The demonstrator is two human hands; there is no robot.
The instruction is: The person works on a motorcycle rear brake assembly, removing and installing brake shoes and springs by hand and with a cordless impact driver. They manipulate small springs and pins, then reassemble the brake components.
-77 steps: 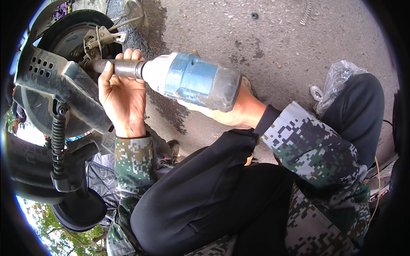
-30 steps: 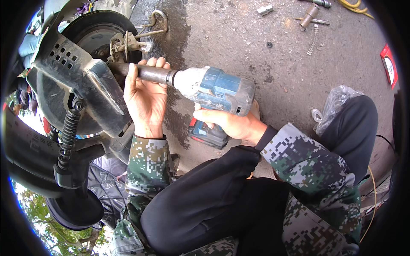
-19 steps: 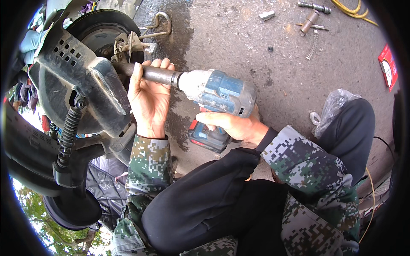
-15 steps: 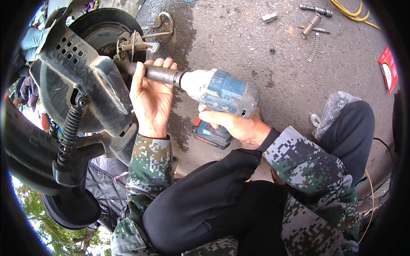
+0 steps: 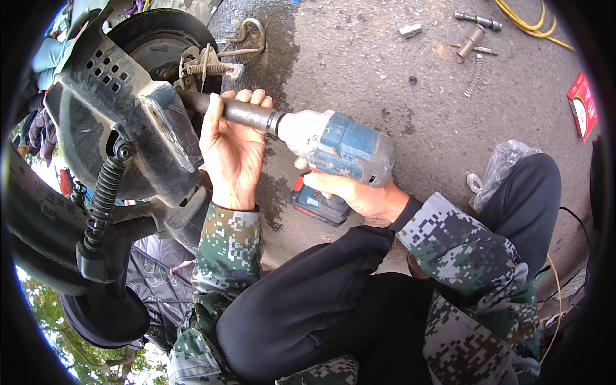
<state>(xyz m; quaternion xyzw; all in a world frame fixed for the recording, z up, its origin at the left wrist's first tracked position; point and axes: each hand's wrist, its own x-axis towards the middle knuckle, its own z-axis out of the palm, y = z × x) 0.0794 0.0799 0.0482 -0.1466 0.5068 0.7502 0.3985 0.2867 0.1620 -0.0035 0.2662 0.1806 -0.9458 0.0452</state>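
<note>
My left hand (image 5: 234,160) is closed around a long dark steel socket (image 5: 247,114), palm up with fingertips curled over it. The socket runs leftward into the brake linkage (image 5: 204,67) beside a black wheel (image 5: 151,35), where its far end is hidden by the dusty guard (image 5: 128,112). A blue and silver impact wrench (image 5: 346,144) is fitted to the socket. My right hand (image 5: 359,196) grips its handle, thumb along the near side. The red and black battery (image 5: 321,205) hangs below the handle.
A shock absorber (image 5: 102,205) stands at the left. On the pavement lie a metal sleeve with a bar (image 5: 470,42), a small socket (image 5: 409,31), a spring (image 5: 475,77), a yellow hose (image 5: 532,25), a red box (image 5: 582,102) and a plastic bag (image 5: 497,167) beside my bent knee.
The view has shifted, so the scene sits lower and further right and loose tools and the red box have come into sight. The battery shows under the wrench. Both hands keep their grips.
</note>
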